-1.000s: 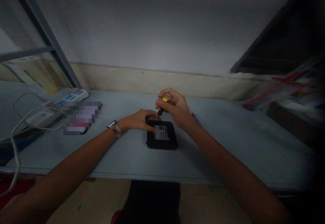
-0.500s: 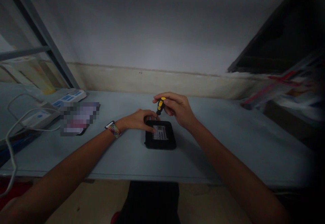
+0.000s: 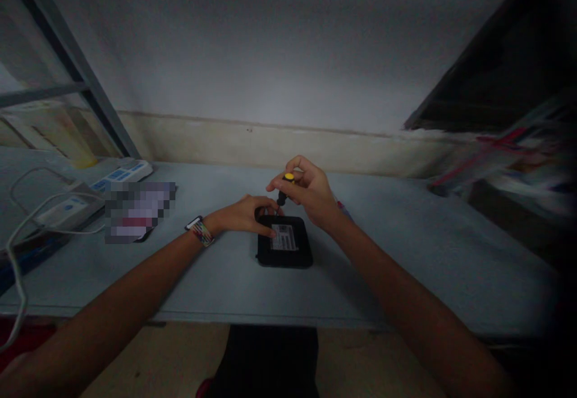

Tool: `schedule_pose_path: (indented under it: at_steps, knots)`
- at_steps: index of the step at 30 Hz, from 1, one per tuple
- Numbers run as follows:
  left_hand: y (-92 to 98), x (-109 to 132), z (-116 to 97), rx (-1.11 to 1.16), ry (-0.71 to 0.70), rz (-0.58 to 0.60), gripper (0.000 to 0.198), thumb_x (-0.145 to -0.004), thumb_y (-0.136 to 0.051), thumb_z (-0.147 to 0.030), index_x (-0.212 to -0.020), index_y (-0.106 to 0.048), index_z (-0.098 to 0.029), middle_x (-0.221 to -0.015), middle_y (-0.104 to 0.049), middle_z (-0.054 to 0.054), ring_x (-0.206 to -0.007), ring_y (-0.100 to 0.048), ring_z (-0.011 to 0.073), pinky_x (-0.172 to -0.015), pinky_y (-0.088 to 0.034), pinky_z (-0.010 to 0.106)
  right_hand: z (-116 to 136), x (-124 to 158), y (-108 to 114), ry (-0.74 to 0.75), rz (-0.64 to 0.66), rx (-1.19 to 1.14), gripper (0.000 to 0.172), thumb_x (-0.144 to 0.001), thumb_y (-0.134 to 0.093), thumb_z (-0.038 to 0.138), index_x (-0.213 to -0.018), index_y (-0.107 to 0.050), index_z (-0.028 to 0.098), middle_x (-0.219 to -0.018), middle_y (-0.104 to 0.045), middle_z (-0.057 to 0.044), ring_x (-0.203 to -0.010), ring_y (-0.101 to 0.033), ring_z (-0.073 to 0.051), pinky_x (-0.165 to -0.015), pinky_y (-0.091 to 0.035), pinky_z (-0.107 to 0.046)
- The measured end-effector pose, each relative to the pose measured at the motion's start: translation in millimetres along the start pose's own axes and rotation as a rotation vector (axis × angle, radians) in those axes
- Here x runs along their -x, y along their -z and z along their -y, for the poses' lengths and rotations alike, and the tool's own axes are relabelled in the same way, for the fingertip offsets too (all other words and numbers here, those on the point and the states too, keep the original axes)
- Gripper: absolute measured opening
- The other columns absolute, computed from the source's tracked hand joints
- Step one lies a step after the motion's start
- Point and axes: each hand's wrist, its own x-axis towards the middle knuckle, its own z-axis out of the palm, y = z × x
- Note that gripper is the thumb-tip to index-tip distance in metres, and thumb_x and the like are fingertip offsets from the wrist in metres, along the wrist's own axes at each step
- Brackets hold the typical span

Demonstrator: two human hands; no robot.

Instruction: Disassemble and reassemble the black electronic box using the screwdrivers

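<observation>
A small black box with a white label on top lies flat on the pale table. My left hand rests on the box's far left corner, fingers curled down onto it and holding it still. My right hand is closed round a short screwdriver with a black and yellow handle. The screwdriver stands nearly upright, its tip down at the box's far edge, next to my left fingertips. A striped band is on my left wrist.
At the left of the table lie a blurred-out flat object, white power strips and white cables. A grey metal shelf post rises at the back left. Plastic-wrapped clutter fills the right end. The wall runs close behind.
My right hand has turned the screwdriver between its fingers: half a second ago the handle showed tilted, now it stands more upright again. The left hand and the box have stayed put.
</observation>
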Motion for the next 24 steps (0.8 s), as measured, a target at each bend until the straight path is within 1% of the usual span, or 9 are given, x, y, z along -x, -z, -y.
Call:
schedule_pose_path:
  at_steps: [3, 6, 9, 11, 15, 17, 20, 22, 24]
  knots:
    - [0.4, 0, 0, -0.029, -0.006, 0.0, 0.058, -0.084, -0.093, -0.053, -0.128, -0.077, -0.019, -0.114, -0.079, 0.008, -0.101, -0.074, 0.0242, -0.096, -0.055, 0.039, 0, 2, 6, 0.042, 0.02, 0.024, 0.036, -0.083, -0.095, 0.038, -0.093, -0.064, 0.021, -0.095, -0.086, -0.006, -0.057, -0.054, -0.007, -0.048, -0.033, -0.02]
    - [1.2, 0, -1, -0.046, -0.004, -0.008, 0.059, -0.085, -0.092, -0.055, -0.129, -0.077, -0.02, -0.113, -0.079, 0.008, -0.1, -0.073, 0.0238, -0.097, -0.055, 0.039, 2, 6, 12, 0.072, 0.048, 0.06, 0.024, -0.089, -0.088, 0.035, -0.106, -0.079, 0.02, -0.104, -0.085, -0.006, -0.054, -0.046, -0.005, -0.044, -0.029, -0.022]
    - [1.9, 1, -1, -0.037, -0.002, 0.001, 0.058, -0.086, -0.092, -0.054, -0.129, -0.076, -0.02, -0.115, -0.079, 0.009, -0.102, -0.073, 0.0243, -0.099, -0.054, 0.04, 3, 8, 16, 0.079, 0.09, 0.073, 0.026, -0.096, -0.074, 0.031, -0.118, -0.083, 0.021, -0.105, -0.084, -0.004, -0.049, -0.041, -0.005, -0.043, -0.026, -0.024]
    - [1.8, 1, -1, -0.041, 0.003, -0.003, 0.057, -0.085, -0.092, -0.055, -0.128, -0.077, -0.02, -0.115, -0.079, 0.008, -0.101, -0.073, 0.0242, -0.098, -0.054, 0.039, 3, 8, 17, 0.075, 0.111, 0.062, 0.029, -0.097, -0.065, 0.029, -0.117, -0.083, 0.02, -0.099, -0.082, -0.004, -0.048, -0.041, -0.005, -0.043, -0.026, -0.025]
    - [0.6, -1, 1, -0.051, 0.007, -0.01, 0.06, -0.083, -0.093, -0.057, -0.129, -0.077, -0.02, -0.111, -0.077, 0.007, -0.099, -0.071, 0.0231, -0.096, -0.053, 0.038, 4, 7, 13, 0.062, 0.121, 0.026, 0.027, -0.099, -0.064, 0.034, -0.111, -0.081, 0.017, -0.088, -0.078, -0.002, -0.049, -0.039, -0.006, -0.044, -0.026, -0.025]
    - [0.2, -1, 1, -0.058, 0.005, -0.014, 0.062, -0.082, -0.093, -0.058, -0.129, -0.077, -0.02, -0.108, -0.076, 0.006, -0.098, -0.07, 0.0227, -0.096, -0.053, 0.039, 4, 5, 8, 0.05, 0.092, 0.041, 0.026, -0.095, -0.077, 0.039, -0.11, -0.076, 0.019, -0.083, -0.077, 0.0, -0.052, -0.046, -0.006, -0.046, -0.032, -0.022]
    - [0.2, -1, -1, -0.046, 0.009, -0.013, 0.063, -0.081, -0.093, -0.058, -0.129, -0.077, -0.02, -0.105, -0.076, 0.005, -0.094, -0.069, 0.022, -0.093, -0.053, 0.038, 4, 4, 3, -0.002, 0.041, 0.031, 0.043, -0.079, -0.096, 0.037, -0.102, -0.062, 0.023, -0.076, -0.077, 0.003, -0.059, -0.062, -0.011, -0.053, -0.046, -0.021]
    - [0.6, 0, -2, -0.037, 0.01, 0.001, 0.062, -0.082, -0.092, -0.058, -0.128, -0.077, -0.02, -0.105, -0.077, 0.006, -0.091, -0.069, 0.0216, -0.091, -0.052, 0.038, 4, 4, 2, -0.03, 0.031, 0.005, 0.051, -0.076, -0.099, 0.038, -0.096, -0.054, 0.025, -0.077, -0.079, 0.003, -0.057, -0.062, -0.011, -0.051, -0.046, -0.021]
    - [1.0, 0, -2, -0.037, 0.005, 0.006, 0.06, -0.083, -0.092, -0.058, -0.127, -0.077, -0.02, -0.108, -0.078, 0.007, -0.093, -0.07, 0.022, -0.09, -0.052, 0.038, 4, 4, 4, -0.026, 0.027, 0.005, 0.05, -0.079, -0.098, 0.039, -0.093, -0.052, 0.025, -0.082, -0.082, 0.0, -0.053, -0.057, -0.008, -0.048, -0.04, -0.02]
